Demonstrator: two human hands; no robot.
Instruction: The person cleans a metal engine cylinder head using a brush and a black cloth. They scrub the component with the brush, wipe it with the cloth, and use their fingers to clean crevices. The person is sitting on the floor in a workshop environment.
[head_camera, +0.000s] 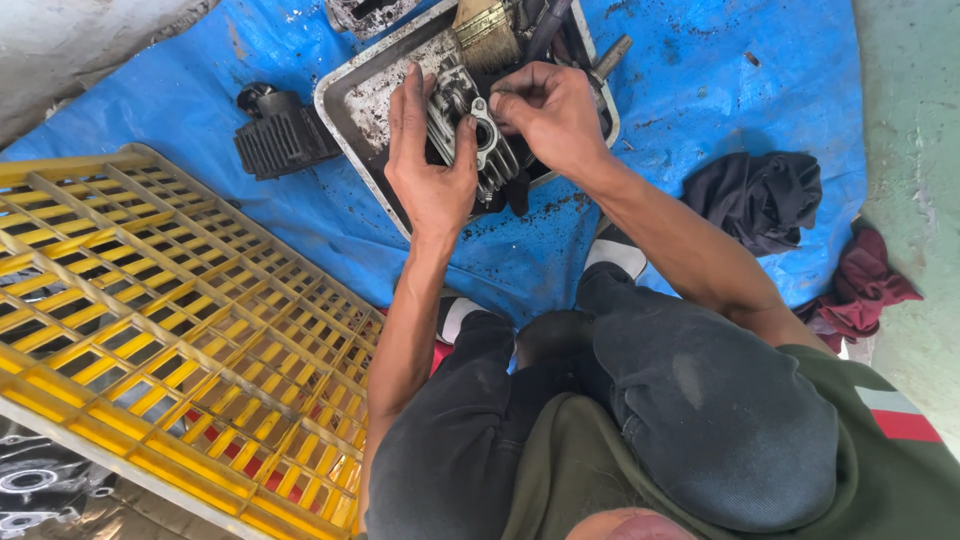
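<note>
A finned grey metal engine part (478, 140) is held up over a shallow, dirty metal tray (352, 100) that lies on a blue tarp (700, 90) spread on the ground. The part is gripped from the left by the left hand (428, 165), whose fingers are curled around its edge with the thumb pressed against its face. The right hand (548, 115) is placed at the part's upper right, with its fingertips pinched together on the round opening of the part. A worn paintbrush (487, 32) is seen at the far edge of the tray, beside a metal rod (610, 55) poking over the tray's right rim. A second dark finned cylinder (285, 135) is set on the tarp just left of the tray. A yellow plastic crate lattice (150, 320) is laid over the tarp's near left corner. A dark cloth (760, 195) is bunched near the tarp's right edge, with a dark red rag (865, 290) just beyond it. The person's bent knees in dark trousers are seen below the hands.
</note>
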